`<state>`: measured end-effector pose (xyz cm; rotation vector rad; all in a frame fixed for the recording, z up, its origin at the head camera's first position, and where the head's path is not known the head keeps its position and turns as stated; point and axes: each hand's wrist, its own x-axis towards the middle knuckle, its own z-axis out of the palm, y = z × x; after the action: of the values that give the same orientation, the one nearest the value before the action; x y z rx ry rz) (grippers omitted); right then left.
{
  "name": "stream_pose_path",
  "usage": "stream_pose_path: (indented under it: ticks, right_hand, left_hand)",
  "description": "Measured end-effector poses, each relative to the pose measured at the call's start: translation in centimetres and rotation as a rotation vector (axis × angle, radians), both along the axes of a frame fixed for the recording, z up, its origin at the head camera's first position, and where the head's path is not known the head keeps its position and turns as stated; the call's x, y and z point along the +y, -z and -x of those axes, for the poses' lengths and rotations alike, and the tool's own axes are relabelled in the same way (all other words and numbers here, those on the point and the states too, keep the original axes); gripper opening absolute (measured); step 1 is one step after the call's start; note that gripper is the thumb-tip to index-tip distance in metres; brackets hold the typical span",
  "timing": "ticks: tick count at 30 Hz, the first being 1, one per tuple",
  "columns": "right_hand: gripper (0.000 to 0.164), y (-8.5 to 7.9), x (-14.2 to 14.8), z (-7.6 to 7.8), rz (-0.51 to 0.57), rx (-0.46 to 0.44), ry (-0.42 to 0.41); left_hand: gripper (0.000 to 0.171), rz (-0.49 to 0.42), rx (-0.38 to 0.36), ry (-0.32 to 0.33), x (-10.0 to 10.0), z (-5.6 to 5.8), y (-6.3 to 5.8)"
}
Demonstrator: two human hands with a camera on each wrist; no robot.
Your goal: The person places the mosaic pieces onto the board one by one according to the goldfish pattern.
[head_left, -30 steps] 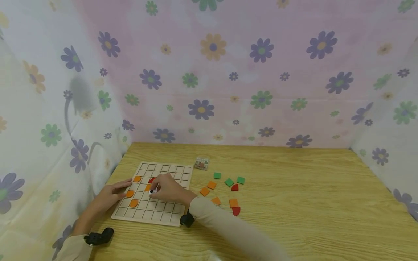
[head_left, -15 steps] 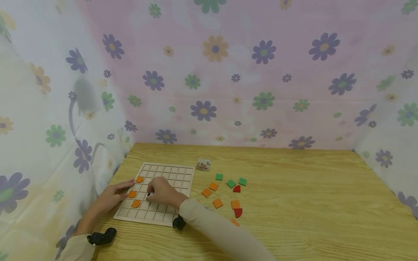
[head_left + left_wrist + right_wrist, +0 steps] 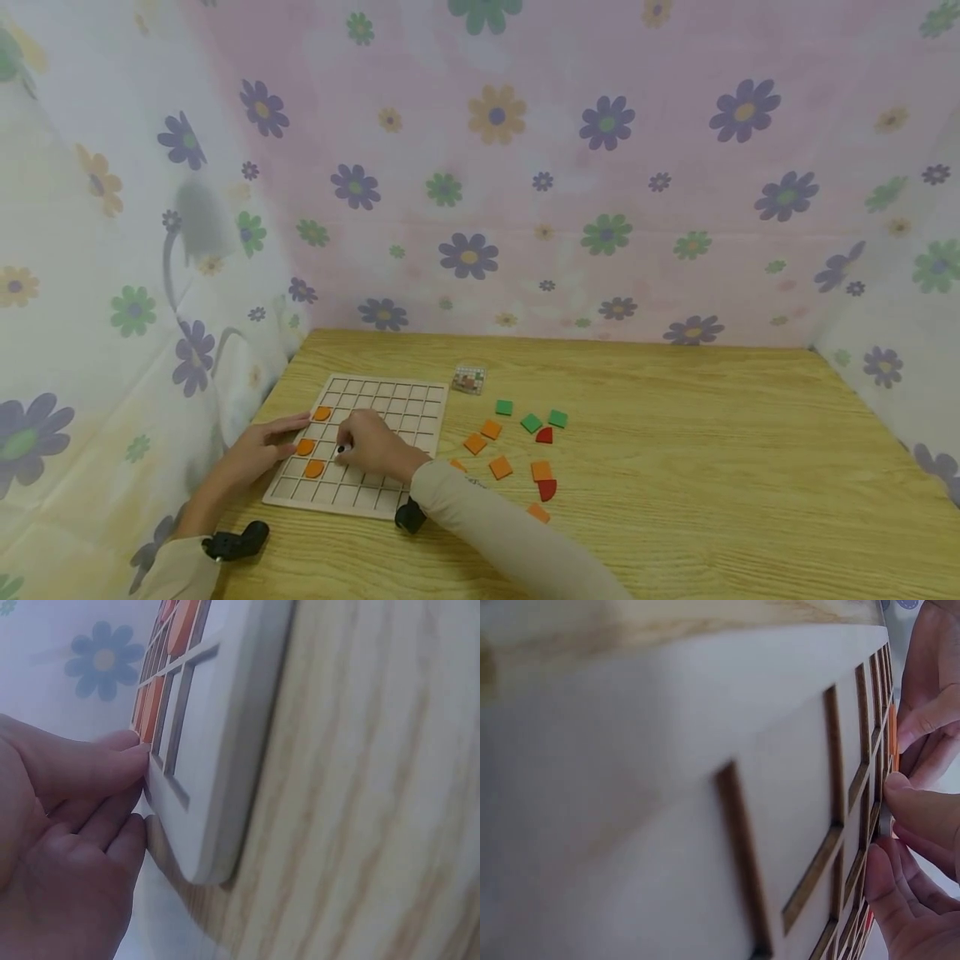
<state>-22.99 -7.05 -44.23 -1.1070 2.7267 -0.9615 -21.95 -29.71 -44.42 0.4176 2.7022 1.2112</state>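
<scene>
A pale wooden grid board (image 3: 415,408) lies on the left of the table. My right hand (image 3: 372,440) pinches a small white piece with a black dot (image 3: 343,450) between thumb and fingertips, at the board's surface. In the right wrist view the thin edge of the piece (image 3: 885,823) shows between the fingers. My left hand (image 3: 253,454) rests its fingers along the board's left edge, next to an orange round tile (image 3: 305,447). Two more orange round tiles (image 3: 321,413) sit in left-hand cells. The right hand hides the cells beneath it.
Right of the board lie loose orange square tiles (image 3: 500,467), green square tiles (image 3: 531,423) and red quarter-round tiles (image 3: 547,490). A small clear card with a pattern (image 3: 468,380) is behind them. Flowered cloth (image 3: 555,275) rises behind the table.
My right hand has moved slightly left with the white piece and lowered over the board, covering the red and orange tiles seen earlier. The left hand keeps its place; the camera view has shifted slightly.
</scene>
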Motion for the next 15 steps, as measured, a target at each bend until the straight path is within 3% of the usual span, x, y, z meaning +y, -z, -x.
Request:
stream_pose_path:
  ticks: [7,15]
  right_hand:
    - [0.008,0.34,0.21,0.12,0.044,-0.061,0.02]
    - [0.008,0.57,-0.1,0.19,0.024,-0.025,0.016]
  left_hand:
    - [0.043,0.006,0.011,-0.007,0.2,-0.05,-0.09]
    - [0.043,-0.027,-0.003,-0.015,0.11,-0.01,0.11]
